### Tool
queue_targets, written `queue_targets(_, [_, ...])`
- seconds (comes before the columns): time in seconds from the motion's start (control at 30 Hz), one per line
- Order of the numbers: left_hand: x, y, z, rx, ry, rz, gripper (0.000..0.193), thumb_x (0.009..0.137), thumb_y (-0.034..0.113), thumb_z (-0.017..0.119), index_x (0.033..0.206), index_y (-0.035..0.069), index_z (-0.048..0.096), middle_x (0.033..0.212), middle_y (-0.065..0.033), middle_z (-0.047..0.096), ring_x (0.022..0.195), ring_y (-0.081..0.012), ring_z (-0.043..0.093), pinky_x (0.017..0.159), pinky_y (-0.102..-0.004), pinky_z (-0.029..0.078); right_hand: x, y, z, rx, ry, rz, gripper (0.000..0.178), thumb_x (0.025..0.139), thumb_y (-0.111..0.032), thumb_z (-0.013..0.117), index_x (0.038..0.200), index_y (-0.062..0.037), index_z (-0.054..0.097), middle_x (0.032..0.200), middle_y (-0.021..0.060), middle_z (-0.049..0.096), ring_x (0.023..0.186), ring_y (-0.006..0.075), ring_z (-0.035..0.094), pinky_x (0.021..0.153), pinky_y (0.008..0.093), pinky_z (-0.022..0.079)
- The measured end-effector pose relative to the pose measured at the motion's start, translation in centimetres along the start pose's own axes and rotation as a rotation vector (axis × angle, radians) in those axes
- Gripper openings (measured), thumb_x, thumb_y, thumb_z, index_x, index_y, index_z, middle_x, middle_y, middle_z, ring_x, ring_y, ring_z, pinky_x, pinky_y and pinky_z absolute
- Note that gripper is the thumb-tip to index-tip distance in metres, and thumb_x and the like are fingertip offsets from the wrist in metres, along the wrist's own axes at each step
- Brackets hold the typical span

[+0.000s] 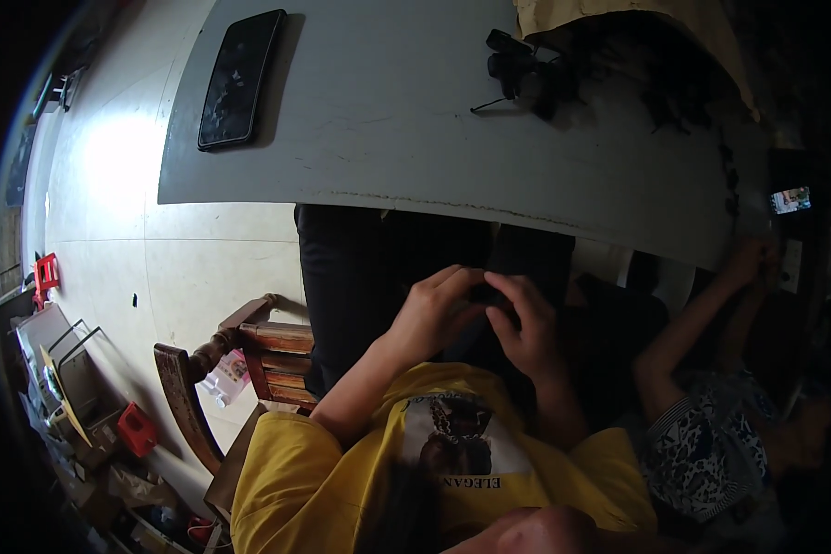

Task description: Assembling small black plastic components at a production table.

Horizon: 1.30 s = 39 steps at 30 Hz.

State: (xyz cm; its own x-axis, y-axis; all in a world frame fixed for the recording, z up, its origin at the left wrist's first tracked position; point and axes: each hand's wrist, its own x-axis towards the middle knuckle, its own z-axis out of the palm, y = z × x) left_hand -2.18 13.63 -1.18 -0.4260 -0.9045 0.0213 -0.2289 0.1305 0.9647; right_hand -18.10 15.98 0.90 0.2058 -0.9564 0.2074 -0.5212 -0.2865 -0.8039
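Note:
Both of my hands are drawn together over my dark-trousered lap, just short of the grey table's [388,157] near edge. My left hand [432,312] is curled, its fingertips meeting those of my right hand [529,328]. The right index finger and thumb bend toward the left fingers in a pinch. A small dark patch shows between the hands, but against the black trousers I cannot make out what they hold. On the table beyond lie several small black parts [531,78] in a loose heap, spilling from a brown paper bag [637,11].
A black phone [240,81] lies at the table's left. At my right another person's hands [755,263] are at the table edge, near a small lit screen [790,200]. A wooden chair [277,355] stands by my left side; a red container [137,429] and boxes line the left.

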Motion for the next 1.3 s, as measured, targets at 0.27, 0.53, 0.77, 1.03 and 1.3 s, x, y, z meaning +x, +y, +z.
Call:
queue_targets(0.27, [0.1,0.9,0.3,-0.344,0.107,0.152,0.015,0.081,0.007,0.057,0.094,-0.001,0.056,0.091,-0.0112,0.056,0.079,-0.0183,0.055,0.069,-0.0262,0.044,-1.4,-0.5,1.2,0.682,0.232,0.401,0.016,0.083,-0.007,0.055,0.098,-0.0002,0.055,0.085,0.0117,0.057,0.075,0.0188,0.058,0.063,0.0273,0.044])
queue_targets(0.53, [-0.8,-1.2,-0.6,-0.416,0.145,0.046,0.01,0.083,0.009,0.055,0.087,0.0,0.057,0.094,-0.0089,0.052,0.085,-0.0132,0.05,0.074,-0.0245,0.039,8.2,-1.0,-1.4,-0.335,0.261,-0.187,0.019,0.082,-0.002,0.052,0.1,-0.0024,0.057,0.1,0.0148,0.054,0.08,0.0261,0.059,0.068,0.0321,0.048])
queue_targets(0.77, [0.1,0.7,-0.7,0.032,0.047,0.015,0.031,0.079,0.006,0.059,0.11,0.005,0.054,0.101,-0.0147,0.055,0.09,-0.0298,0.057,0.076,-0.0347,0.047,15.4,1.7,0.0,-0.864,0.197,-0.097,0.029,0.074,-0.004,0.061,0.103,-0.0094,0.056,0.106,0.0139,0.053,0.083,0.0283,0.06,0.062,0.0357,0.051])
queue_targets(1.03, [-0.2,1.0,-3.2,-0.324,0.273,-0.081,0.049,0.079,0.004,0.058,0.126,0.003,0.041,0.109,-0.0133,0.053,0.09,-0.0226,0.055,0.076,-0.0293,0.046,9.1,-2.0,-1.7,0.012,-0.03,-0.137,0.005,0.081,-0.009,0.058,0.084,-0.0057,0.058,0.089,0.0089,0.054,0.067,0.0201,0.054,0.054,0.0278,0.041])
queue_targets(1.3, [0.8,2.3,-2.8,-0.311,0.157,0.189,0.011,0.076,0.008,0.064,0.083,0.001,0.06,0.078,-0.008,0.058,0.074,-0.0175,0.057,0.067,-0.0267,0.045,2.3,-1.4,-0.5,0.384,-0.065,0.023,0.039,0.088,-0.043,0.047,0.096,-0.0052,0.054,0.086,0.0044,0.053,0.086,0.0184,0.048,0.077,0.0285,0.037])
